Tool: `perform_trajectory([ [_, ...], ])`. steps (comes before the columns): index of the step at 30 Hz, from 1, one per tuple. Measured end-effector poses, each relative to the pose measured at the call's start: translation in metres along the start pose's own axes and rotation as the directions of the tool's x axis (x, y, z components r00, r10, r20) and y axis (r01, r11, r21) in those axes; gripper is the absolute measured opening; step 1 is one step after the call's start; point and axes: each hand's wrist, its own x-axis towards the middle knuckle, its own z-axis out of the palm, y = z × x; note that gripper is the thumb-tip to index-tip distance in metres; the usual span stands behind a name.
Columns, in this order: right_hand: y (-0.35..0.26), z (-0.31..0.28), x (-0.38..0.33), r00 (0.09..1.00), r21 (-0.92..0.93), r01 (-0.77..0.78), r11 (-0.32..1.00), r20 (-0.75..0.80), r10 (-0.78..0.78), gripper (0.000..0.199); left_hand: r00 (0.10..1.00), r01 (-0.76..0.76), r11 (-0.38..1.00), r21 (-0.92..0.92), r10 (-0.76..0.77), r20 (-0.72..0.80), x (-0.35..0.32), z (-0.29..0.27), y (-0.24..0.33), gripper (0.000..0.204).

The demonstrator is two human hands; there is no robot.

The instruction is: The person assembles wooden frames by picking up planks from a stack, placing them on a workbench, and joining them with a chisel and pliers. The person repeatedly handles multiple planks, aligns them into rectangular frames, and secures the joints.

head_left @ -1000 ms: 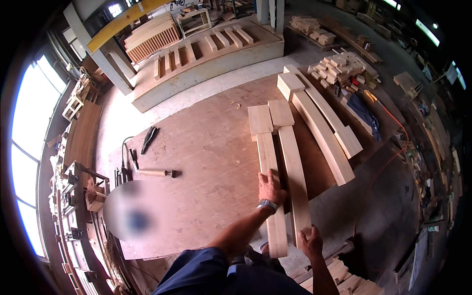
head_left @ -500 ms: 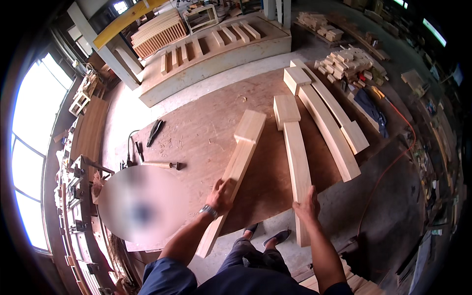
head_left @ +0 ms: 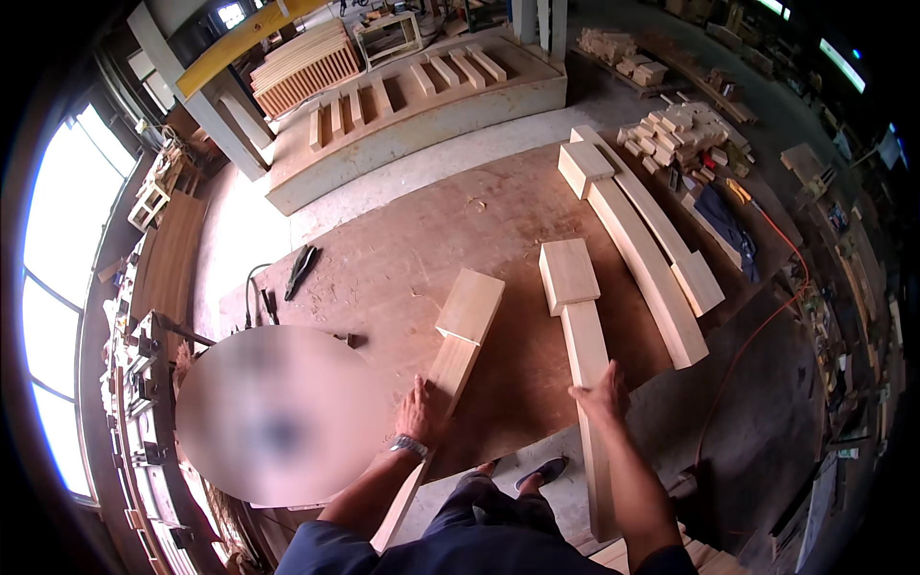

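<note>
Positioning seemed in hand: the left hand [head_left: 419,414] gripped the left timber [head_left: 458,359], the right hand [head_left: 604,393] the right timber [head_left: 584,345], both overhanging the counter [head_left: 383,268] at lower centre; shifting either called for balanced support.

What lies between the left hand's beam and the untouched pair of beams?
In the head view, the pale beam at the right hand, with brown tabletop showing on both sides.

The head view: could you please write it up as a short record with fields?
Left hand: on the left beam
Right hand: holding the right beam
Beam shape: both thicker at far end
Table: brown
Table's right: two more beams
Table's left: black tool
Upper right: wood pile, blue cloth
</note>
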Motion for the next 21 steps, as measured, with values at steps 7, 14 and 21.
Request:
perform_trajectory([
  [7,0.005,0.038,0.022,0.996,-0.062,-0.086,0.994,0.024,0.088,0.079,0.996,0.087,0.995,0.048,-0.086,-0.012,0.019,0.019,-0.017,0.105],
  [14,0.044,0.045,-0.096,0.972,-0.104,-0.214,0.971,0.081,0.222,0.069,0.991,-0.024,1.0,-0.003,0.025,0.129,0.041,0.026,-0.062,0.102],
  [21,0.089,0.024,-0.32,0.827,0.045,-0.531,0.846,0.244,0.507,0.074,0.98,-0.194,0.975,0.107,0.198,-0.029,0.077,0.057,-0.091,0.128],
])
